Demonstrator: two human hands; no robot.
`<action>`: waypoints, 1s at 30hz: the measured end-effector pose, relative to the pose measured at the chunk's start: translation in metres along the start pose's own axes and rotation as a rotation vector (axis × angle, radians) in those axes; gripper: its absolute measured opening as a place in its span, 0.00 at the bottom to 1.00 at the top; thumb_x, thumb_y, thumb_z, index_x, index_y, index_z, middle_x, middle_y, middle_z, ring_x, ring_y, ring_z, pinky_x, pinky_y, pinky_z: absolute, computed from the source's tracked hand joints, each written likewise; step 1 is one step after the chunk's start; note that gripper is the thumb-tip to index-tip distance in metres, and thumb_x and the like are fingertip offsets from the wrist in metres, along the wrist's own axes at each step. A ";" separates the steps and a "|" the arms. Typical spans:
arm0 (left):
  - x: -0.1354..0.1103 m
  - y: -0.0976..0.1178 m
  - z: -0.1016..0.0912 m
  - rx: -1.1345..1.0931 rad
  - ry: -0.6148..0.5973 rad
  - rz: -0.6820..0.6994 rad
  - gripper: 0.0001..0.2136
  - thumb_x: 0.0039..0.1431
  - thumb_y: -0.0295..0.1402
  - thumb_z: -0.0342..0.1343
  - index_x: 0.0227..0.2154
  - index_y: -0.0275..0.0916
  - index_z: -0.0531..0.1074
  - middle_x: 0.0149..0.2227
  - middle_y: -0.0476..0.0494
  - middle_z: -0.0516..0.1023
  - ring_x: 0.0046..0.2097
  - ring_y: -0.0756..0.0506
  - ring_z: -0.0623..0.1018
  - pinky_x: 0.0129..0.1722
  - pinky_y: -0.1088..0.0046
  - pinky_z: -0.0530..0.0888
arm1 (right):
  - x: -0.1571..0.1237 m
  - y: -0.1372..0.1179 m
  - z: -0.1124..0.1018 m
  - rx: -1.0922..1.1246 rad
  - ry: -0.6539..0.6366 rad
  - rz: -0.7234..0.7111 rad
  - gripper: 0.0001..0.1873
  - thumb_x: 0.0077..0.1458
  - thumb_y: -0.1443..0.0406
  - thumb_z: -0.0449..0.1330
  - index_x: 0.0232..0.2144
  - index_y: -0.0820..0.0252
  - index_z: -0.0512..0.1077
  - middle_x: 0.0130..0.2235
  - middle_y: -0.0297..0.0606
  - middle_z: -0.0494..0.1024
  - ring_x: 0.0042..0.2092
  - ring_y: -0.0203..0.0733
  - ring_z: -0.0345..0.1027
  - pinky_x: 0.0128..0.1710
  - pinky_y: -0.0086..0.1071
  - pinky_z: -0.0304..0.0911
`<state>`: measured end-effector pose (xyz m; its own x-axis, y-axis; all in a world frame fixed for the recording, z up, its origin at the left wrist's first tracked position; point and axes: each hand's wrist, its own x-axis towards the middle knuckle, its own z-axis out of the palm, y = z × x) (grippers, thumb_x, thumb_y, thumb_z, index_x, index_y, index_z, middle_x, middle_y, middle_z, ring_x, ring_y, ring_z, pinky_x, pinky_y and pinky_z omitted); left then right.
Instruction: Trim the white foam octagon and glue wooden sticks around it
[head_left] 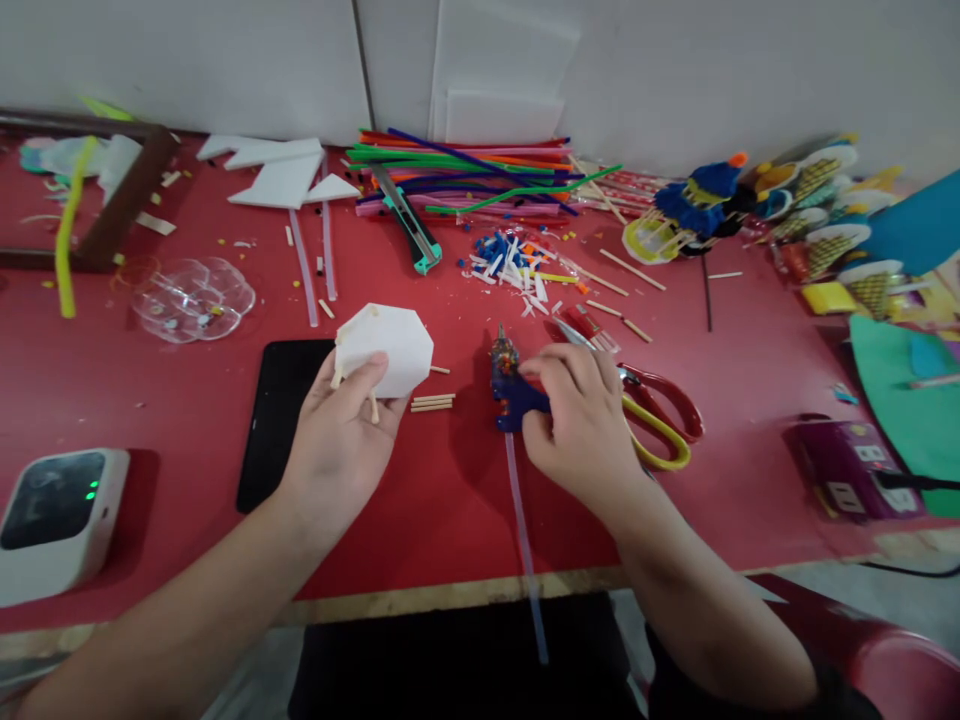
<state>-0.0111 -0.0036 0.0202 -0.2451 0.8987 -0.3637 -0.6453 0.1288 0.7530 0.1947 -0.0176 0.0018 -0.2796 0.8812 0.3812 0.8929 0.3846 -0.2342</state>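
Observation:
My left hand [341, 425] grips a white hexagonal foam piece [390, 345] with small wooden sticks fixed along its edges, held just above the red table [450, 480]. My right hand [585, 420] is closed around a blue hot glue gun [510, 385] that rests on the table, its nozzle pointing away from me. A clear glue stick [525, 540] trails from the gun's back toward the table's front edge. A few loose wooden sticks [433, 401] lie between the two hands.
Red and yellow scissors [664, 415] lie right of my right hand. A black phone [277, 420] lies under my left wrist. A white device [56, 520], clear plastic tray [191, 298], utility knife [409, 230], pipe cleaners [465, 170], foam scraps [277, 175] and a power strip [847, 470] surround them.

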 end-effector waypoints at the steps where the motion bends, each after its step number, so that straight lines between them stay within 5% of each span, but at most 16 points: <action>1: 0.000 0.000 0.000 -0.010 -0.003 -0.005 0.15 0.53 0.22 0.64 0.43 0.44 0.78 0.45 0.46 0.85 0.55 0.41 0.80 0.50 0.68 0.81 | 0.001 -0.005 0.002 0.053 0.028 -0.076 0.15 0.52 0.74 0.55 0.42 0.62 0.73 0.47 0.47 0.76 0.49 0.54 0.66 0.49 0.47 0.61; 5: 0.000 -0.002 0.000 -0.002 -0.031 -0.014 0.16 0.53 0.22 0.64 0.44 0.44 0.77 0.44 0.45 0.85 0.51 0.42 0.82 0.46 0.71 0.81 | 0.002 -0.020 0.014 0.147 -0.082 -0.394 0.16 0.62 0.71 0.55 0.50 0.56 0.75 0.54 0.40 0.79 0.55 0.51 0.64 0.55 0.47 0.56; 8: 0.000 -0.002 0.000 0.013 -0.032 -0.024 0.18 0.52 0.22 0.63 0.45 0.44 0.77 0.43 0.46 0.85 0.49 0.43 0.83 0.47 0.69 0.82 | 0.003 -0.022 0.021 0.134 -0.179 -0.481 0.18 0.64 0.71 0.56 0.54 0.55 0.74 0.58 0.37 0.78 0.58 0.48 0.64 0.57 0.46 0.53; 14: 0.002 -0.002 -0.003 -0.010 -0.038 -0.025 0.18 0.54 0.21 0.62 0.47 0.42 0.76 0.43 0.44 0.85 0.48 0.44 0.83 0.48 0.69 0.81 | 0.004 -0.016 0.021 0.215 -0.093 -0.505 0.12 0.69 0.69 0.54 0.41 0.57 0.79 0.45 0.32 0.84 0.47 0.39 0.72 0.50 0.38 0.57; 18: 0.001 -0.002 -0.003 -0.012 -0.035 -0.046 0.17 0.54 0.21 0.62 0.46 0.42 0.77 0.43 0.44 0.85 0.47 0.44 0.84 0.47 0.70 0.81 | 0.004 -0.017 0.022 0.239 -0.037 -0.491 0.12 0.69 0.69 0.54 0.40 0.61 0.78 0.40 0.35 0.84 0.40 0.40 0.71 0.43 0.36 0.61; 30: 0.001 -0.002 -0.002 0.005 -0.065 -0.033 0.17 0.55 0.21 0.61 0.47 0.44 0.77 0.42 0.46 0.85 0.47 0.45 0.83 0.46 0.73 0.81 | 0.002 -0.021 0.023 0.422 0.038 -0.398 0.14 0.68 0.72 0.52 0.43 0.61 0.77 0.40 0.40 0.83 0.42 0.42 0.74 0.45 0.37 0.69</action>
<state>-0.0115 -0.0037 0.0179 -0.1767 0.9192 -0.3520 -0.6486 0.1602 0.7441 0.1673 -0.0176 -0.0131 -0.5455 0.6386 0.5428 0.5015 0.7676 -0.3992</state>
